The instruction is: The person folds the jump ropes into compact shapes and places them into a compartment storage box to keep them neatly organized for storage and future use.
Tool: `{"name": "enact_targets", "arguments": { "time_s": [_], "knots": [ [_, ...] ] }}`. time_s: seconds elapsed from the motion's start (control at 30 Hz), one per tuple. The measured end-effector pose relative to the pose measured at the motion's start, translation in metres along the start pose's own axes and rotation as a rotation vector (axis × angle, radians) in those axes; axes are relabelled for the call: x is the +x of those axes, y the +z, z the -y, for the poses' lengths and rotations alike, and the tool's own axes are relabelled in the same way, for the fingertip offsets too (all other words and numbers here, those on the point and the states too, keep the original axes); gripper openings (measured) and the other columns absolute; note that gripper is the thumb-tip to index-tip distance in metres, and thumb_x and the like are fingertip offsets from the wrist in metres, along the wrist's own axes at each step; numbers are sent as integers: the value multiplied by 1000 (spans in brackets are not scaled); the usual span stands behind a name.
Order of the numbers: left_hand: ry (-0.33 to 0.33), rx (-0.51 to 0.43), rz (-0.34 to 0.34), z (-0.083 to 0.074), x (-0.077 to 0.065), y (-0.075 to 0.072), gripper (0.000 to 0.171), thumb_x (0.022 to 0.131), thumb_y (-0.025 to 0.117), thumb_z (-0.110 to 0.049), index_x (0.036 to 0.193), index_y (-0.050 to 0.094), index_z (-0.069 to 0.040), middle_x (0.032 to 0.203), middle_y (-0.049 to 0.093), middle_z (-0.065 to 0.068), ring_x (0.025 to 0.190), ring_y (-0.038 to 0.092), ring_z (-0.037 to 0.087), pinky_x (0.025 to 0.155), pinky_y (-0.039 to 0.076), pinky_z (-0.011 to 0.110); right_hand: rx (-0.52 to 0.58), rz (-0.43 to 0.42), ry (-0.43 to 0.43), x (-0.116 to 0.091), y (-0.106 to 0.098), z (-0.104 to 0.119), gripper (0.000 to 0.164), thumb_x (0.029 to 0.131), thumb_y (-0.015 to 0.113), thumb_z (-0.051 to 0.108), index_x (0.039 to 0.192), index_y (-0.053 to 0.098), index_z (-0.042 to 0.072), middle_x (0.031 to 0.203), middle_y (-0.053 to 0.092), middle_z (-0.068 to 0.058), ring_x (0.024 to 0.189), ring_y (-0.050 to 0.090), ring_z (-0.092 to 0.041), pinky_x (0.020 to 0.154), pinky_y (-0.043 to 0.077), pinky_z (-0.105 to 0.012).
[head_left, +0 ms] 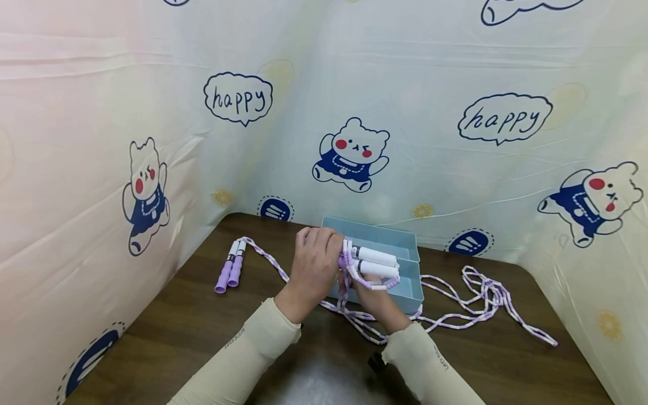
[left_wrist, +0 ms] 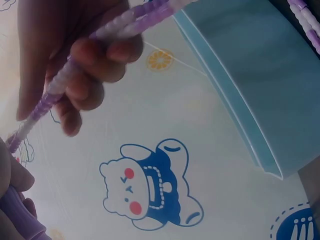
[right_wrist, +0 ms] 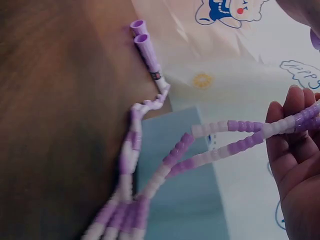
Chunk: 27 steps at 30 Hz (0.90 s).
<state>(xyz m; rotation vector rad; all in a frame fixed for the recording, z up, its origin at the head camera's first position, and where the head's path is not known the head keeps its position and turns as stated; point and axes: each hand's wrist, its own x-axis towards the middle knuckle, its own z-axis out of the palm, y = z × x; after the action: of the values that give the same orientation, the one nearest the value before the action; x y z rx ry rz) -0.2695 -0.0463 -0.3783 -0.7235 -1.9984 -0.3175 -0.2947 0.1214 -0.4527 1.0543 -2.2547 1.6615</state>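
Note:
My left hand grips the purple ends of a jump rope's two handles, whose white parts point right. Part of this purple-and-white beaded rope is looped over the handles. In the left wrist view, a purple handle shows beside the left fingers at the lower left. Below the handles, partly hidden by them, is my right hand. The right wrist view shows doubled beaded strands running into the right hand, its fingers curled loosely round them. More rope lies in loops on the table.
A light blue open box stands behind the hands, partly hidden. At the left, another pair of purple-and-white handles lies on the brown table, with beaded rope leading from it toward the box. A printed cloth surrounds the table.

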Motion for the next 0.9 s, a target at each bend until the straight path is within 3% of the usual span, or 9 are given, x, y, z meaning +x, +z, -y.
{"name": "enact_targets", "arguments": {
  "time_s": [0.03,0.13,0.27,0.47,0.7,0.9],
  "knots": [
    [-1,-3,-4,0,0,0,37,81,79,-17,109,58,-4,101,57,11,94,54,28,89,38,46,55,23,33,0,2,11,38,106,34,15,84,57,-5,70,59,-20,64,59,-33,66,50,-42],
    [-4,4,-23,2,0,-1,35,81,77,-15,108,57,-4,100,56,12,93,54,29,88,39,46,63,49,157,-4,7,32,26,104,43,10,89,59,-5,77,62,-20,69,61,-30,66,51,-38],
    [-8,7,-46,4,0,-1,31,81,74,-9,106,57,-3,100,57,12,93,54,29,87,39,47,47,72,254,-11,16,26,10,95,63,13,100,63,4,87,66,-11,76,61,-23,67,51,-33],
    [-12,0,-82,5,0,-1,24,82,67,-2,104,57,-2,99,56,13,91,55,30,85,40,48,65,142,288,-18,27,5,19,89,71,18,107,65,12,94,69,-2,82,64,-19,70,54,-34],
    [-54,-28,-154,10,3,-4,20,85,66,-2,102,55,-2,95,55,12,85,53,29,83,39,48,-193,186,294,-28,24,-2,20,89,72,19,104,66,7,85,65,8,76,60,-10,70,50,-28],
    [-91,2,-160,17,2,-3,16,87,63,-3,102,56,-2,95,55,11,85,53,29,83,38,48,-260,182,192,-40,19,-1,7,94,63,10,100,64,6,76,58,4,67,53,-8,62,46,-26]
  ]
}}
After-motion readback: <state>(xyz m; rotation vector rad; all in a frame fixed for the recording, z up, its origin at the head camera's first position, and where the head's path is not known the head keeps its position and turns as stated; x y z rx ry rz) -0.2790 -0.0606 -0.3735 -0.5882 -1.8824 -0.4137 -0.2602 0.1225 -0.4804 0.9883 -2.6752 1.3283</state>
